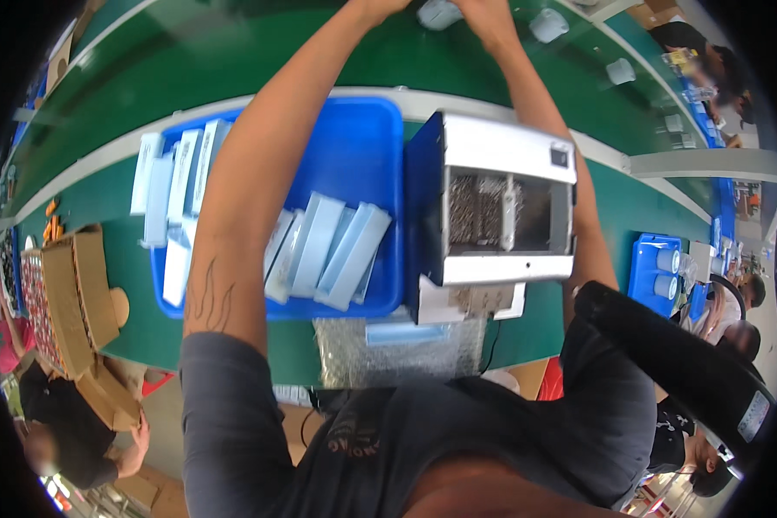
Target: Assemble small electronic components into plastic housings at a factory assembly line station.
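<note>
Dark shirt (423, 423) fronts green bench (531, 338), people (73, 427) around; left hand (382, 5) and right hand (485, 12), grip unclear.

There's your green bench (535, 337): big blue tray (354, 155) sitting on it, white-topped machine (505, 142) just to its right, clear wrapping (345, 358) at the near edge. Past the pale rail (423, 102), your farther green surface (198, 73) carries whitish cup-like pieces (548, 26).

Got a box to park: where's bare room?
Green tabletop is bare between the cardboard carton and blue tray; so is the tray's upper right, beside the left forearm. Crowded: its left and bottom, with pale-blue boxes, and between left hand and right hand, where a pale piece sits.
</note>
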`<action>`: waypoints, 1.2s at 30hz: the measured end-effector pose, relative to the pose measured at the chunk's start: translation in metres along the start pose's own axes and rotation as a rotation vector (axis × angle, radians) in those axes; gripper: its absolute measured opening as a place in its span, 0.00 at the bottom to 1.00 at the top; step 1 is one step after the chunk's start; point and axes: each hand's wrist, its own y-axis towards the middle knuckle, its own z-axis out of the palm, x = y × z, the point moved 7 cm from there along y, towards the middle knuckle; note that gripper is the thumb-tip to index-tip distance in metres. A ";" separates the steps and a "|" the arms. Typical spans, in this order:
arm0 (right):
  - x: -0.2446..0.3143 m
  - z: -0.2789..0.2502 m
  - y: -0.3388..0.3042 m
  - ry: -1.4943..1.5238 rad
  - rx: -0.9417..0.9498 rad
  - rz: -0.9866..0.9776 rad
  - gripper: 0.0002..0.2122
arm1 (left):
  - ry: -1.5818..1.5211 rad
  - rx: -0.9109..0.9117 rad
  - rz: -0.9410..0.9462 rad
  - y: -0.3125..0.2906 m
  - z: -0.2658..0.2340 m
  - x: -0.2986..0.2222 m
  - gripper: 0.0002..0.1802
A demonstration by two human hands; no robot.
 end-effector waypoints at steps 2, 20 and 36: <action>0.010 -0.007 -0.004 -0.175 0.160 0.030 0.19 | -0.077 0.061 0.020 -0.012 0.012 -0.002 0.26; 0.027 -0.042 0.009 -0.098 0.191 -0.262 0.13 | 0.573 0.085 -0.073 -0.035 0.033 0.003 0.44; 0.039 -0.011 -0.012 -0.005 0.186 -0.201 0.14 | 0.518 0.252 -0.086 -0.058 0.009 -0.007 0.41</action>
